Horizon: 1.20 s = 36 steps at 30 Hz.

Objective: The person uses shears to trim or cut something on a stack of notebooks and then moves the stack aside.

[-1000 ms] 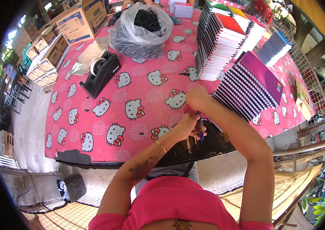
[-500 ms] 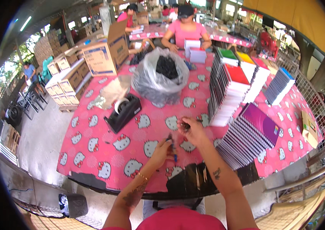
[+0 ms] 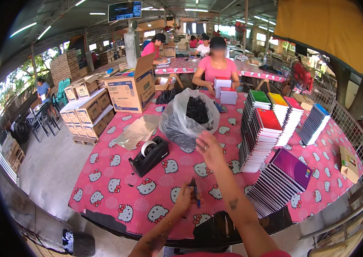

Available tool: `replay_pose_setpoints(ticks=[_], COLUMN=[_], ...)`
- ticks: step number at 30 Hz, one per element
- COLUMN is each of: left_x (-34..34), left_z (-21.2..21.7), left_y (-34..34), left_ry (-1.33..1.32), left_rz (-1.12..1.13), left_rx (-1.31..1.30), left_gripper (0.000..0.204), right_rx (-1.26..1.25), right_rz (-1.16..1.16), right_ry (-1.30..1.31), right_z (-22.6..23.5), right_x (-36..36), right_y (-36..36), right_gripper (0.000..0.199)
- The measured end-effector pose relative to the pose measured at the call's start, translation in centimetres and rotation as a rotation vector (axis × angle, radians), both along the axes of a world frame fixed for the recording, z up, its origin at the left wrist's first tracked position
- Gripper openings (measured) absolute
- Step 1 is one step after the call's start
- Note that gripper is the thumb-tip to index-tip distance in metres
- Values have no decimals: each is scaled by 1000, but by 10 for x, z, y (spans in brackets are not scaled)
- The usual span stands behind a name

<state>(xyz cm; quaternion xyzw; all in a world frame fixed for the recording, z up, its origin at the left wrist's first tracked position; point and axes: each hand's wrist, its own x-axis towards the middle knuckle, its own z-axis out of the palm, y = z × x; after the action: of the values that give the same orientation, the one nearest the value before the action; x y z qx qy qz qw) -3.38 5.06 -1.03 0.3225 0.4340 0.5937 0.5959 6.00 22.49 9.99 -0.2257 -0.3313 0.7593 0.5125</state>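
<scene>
My left hand (image 3: 185, 198) is closed round small pliers (image 3: 197, 195) with blue on the handles, just above the pink tablecloth. My right hand (image 3: 209, 149) reaches to the near right side of a clear plastic bag (image 3: 175, 124) full of thin black plastic strands, perhaps binding coils. Its fingers look stretched out and somewhat blurred, with nothing visible in them. Right of that forearm leans a fanned stack of purple spiral notebooks (image 3: 281, 182). Behind it stands a tall stack of red-covered notebooks (image 3: 263, 137). A black tape dispenser (image 3: 149, 156) sits left of my hands.
A brown paper or plastic sheet (image 3: 136, 130) lies behind the dispenser. An open cardboard box (image 3: 130, 92) stands at the table's far left. Blue-covered notebooks (image 3: 314, 124) and a flat cardboard piece (image 3: 349, 164) are at the right. Across the table, a co-worker (image 3: 217, 68) handles notebooks.
My right hand has moved away from my left, forward to the bag, its fingers loosening. My left hand keeps the pliers near the table's front. The view has tilted up.
</scene>
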Motion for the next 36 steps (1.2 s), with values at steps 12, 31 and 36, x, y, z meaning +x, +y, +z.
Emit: replay_pose_setpoints(ticks=[12,31,36], left_x=[81,139,139], left_z=[124,167,168], left_y=[-14,-3,-7], left_ry=[47,82,130], left_rz=[-475,-427,-400], left_rx=[243,274,298], left_gripper=[39,41,40], right_rx=[1287,1254,1245], right_rz=[-341,51,51], right_ry=[-1396,-1526,-1637], right_z=[222,166,172], right_x=[256,263,262], right_y=[-186,-121,-126], right_gripper=[63,54,55])
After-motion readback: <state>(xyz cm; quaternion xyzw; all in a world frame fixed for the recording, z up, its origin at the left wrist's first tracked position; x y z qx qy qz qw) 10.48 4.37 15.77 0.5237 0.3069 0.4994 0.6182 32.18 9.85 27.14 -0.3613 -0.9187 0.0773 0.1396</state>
